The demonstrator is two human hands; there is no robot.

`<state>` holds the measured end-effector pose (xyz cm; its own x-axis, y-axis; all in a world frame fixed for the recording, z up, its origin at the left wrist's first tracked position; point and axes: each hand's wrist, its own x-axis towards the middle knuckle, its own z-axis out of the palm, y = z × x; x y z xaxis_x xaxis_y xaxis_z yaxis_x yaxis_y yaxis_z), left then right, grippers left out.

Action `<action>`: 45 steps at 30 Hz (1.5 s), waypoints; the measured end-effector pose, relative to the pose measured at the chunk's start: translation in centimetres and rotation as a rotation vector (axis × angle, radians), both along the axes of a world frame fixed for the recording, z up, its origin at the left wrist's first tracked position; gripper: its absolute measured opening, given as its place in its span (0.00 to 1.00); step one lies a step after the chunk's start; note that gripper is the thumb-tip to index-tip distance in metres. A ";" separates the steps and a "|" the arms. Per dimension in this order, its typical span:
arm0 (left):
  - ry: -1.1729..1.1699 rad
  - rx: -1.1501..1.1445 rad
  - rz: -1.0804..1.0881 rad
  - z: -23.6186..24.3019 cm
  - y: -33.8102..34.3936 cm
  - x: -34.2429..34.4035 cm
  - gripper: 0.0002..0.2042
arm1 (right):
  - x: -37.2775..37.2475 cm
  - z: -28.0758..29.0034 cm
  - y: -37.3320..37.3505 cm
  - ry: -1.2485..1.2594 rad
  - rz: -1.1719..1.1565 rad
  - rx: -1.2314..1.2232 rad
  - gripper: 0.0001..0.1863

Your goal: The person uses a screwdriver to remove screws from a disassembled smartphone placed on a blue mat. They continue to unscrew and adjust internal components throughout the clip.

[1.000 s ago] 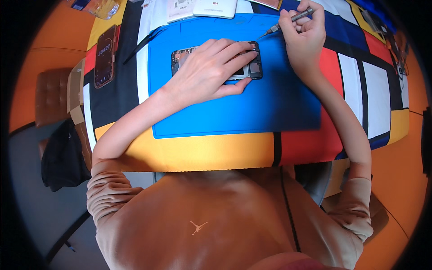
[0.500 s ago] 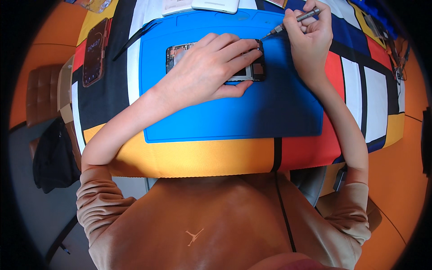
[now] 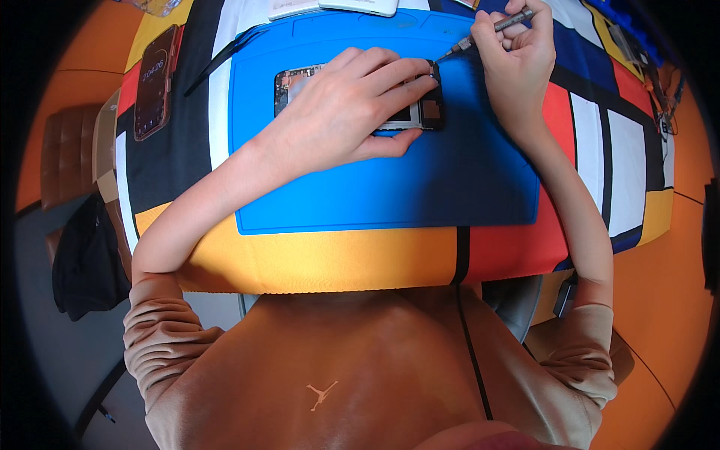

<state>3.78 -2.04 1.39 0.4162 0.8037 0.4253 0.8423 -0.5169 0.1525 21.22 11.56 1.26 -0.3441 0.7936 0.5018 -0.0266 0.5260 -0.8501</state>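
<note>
An opened smartphone with its inner parts showing lies on a blue mat. My left hand is laid across it, gripping it with the thumb at the near edge and the fingers over the far right part. Much of the phone's middle is hidden under that hand. In my right hand is a slim grey screwdriver, slanting down to the left. Its tip meets the phone's far right corner; whether it sits in a screw is too small to tell.
Black tweezers lie across the mat's left edge. Farther left rests a phone with a lit screen. White devices sit at the far edge, and cables and small tools at the far right. A colour-block cloth covers the table.
Both hands keep nearly the same places, with the screwdriver tip still at the phone's corner. The whole view has shifted very slightly.
</note>
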 end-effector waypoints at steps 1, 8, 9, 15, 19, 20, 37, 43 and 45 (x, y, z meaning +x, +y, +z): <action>0.000 0.001 0.001 0.0 0.0 0.0 0.26 | 0.0 0.1 0.0 -0.005 0.000 0.001 0.12; -0.010 0.004 0.000 0.0 0.0 0.0 0.26 | -0.1 -0.5 0.4 0.004 -0.017 0.050 0.12; -0.011 0.004 0.000 0.0 0.0 0.0 0.26 | -0.1 -0.7 0.5 -0.001 -0.016 0.057 0.12; -0.024 -0.025 -0.002 0.0 -0.1 0.0 0.26 | 0.0 -0.7 0.6 -0.010 -0.014 0.078 0.12; -0.046 -0.043 -0.009 0.0 0.0 0.0 0.25 | 0.0 -0.4 0.3 -0.043 -0.011 0.053 0.12; -0.039 -0.049 -0.008 0.0 0.1 0.0 0.25 | -0.1 -0.3 0.3 -0.031 -0.009 0.059 0.12; -0.030 -0.064 0.000 -0.3 0.1 0.0 0.23 | -0.2 -0.2 0.3 0.011 -0.015 0.052 0.12; -0.035 -0.047 -0.002 -0.4 0.1 0.0 0.23 | -0.2 -0.1 0.1 0.046 0.007 0.029 0.12; -0.033 -0.047 -0.002 -0.4 0.0 0.0 0.23 | -0.1 -0.2 0.1 -0.009 -0.011 0.064 0.12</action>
<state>3.83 -2.00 0.99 0.4045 0.8220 0.4009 0.8353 -0.5106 0.2039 21.13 11.65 1.07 -0.3404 0.7637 0.5485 -0.0132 0.5794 -0.8149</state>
